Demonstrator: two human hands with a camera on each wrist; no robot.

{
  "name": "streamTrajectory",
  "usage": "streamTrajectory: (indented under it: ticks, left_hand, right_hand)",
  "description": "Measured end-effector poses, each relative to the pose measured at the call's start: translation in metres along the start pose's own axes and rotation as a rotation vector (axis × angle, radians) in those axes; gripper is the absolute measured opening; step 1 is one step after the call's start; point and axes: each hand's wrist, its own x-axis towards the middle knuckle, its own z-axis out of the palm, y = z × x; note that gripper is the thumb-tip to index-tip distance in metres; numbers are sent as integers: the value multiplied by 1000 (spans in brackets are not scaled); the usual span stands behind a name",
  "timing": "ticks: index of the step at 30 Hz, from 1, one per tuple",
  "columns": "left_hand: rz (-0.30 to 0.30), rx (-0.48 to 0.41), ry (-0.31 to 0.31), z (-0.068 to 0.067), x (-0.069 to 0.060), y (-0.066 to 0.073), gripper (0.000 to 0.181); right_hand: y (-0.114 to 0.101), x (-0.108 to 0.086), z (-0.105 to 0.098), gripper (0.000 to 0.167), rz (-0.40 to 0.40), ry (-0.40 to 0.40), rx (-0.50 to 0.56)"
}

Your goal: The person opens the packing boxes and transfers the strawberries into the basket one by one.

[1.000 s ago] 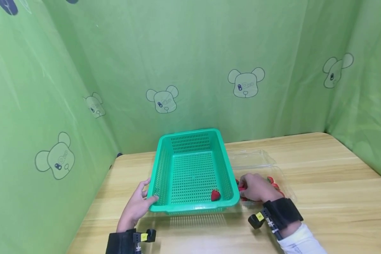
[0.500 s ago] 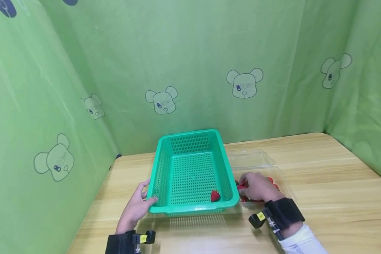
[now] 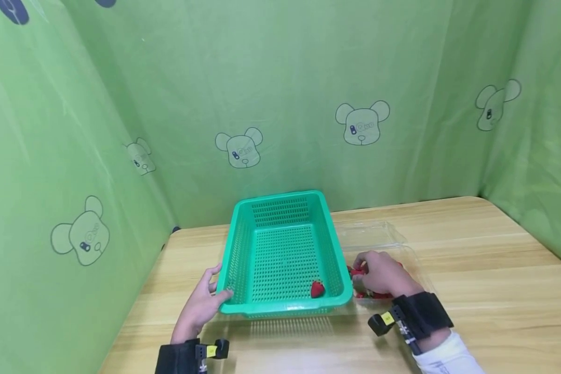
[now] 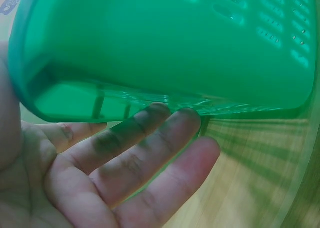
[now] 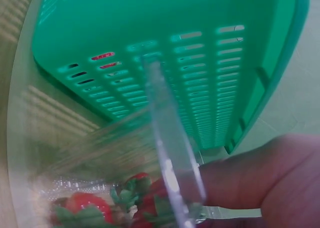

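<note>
A green plastic basket [image 3: 292, 306] stands tilted slightly, with one strawberry [image 3: 317, 289] in its near right corner. My left hand [image 3: 200, 305] holds the basket's near left corner, thumb over the rim and fingers [image 4: 187, 165] against or under the outside. To the right, my right hand [image 3: 382, 272] reaches into a clear plastic box [image 3: 416, 264] of strawberries. Its thumb and forefinger pinch a strawberry [image 3: 358, 271]. In the right wrist view the thumb is partly behind the box wall, near strawberries [image 5: 90, 207] with green leaves. The hand hides much of the box's contents.
The box's clear lid [image 3: 366, 233] lies folded back behind it. The basket's right side stands close against the box and covers its left edge. A wooden table [image 3: 500, 291] carries everything, with a green curtain [image 3: 290, 104] behind and on both sides.
My right hand has shifted slightly right within the box, staying low among the strawberries. The left hand, the basket and the strawberry in it have hardly moved.
</note>
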Motion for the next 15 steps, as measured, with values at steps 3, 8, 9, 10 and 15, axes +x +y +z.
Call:
streamTrajectory:
  ticks: [3,8,9,10,15]
  left_hand:
    - [0,13,4,0,0,-1,70]
    - [4,16,5,-1,0,-1,71]
    - [4,13,3,-1,0,-2,71]
    - [5,12,3,-1,0,-2,70]
    - [9,-6,-4,0,1,-2,70]
  right_hand:
    - [-1,1,-1,24,-11,2,-5]
    - [-2,1,-2,28,-26,6,-5]
    - [-2,1,-3,27,-28,8,-5]
    - [-2,1,-3,27,-28,8,-4]
    - [-3,0,-4,26,-6,-1,5]
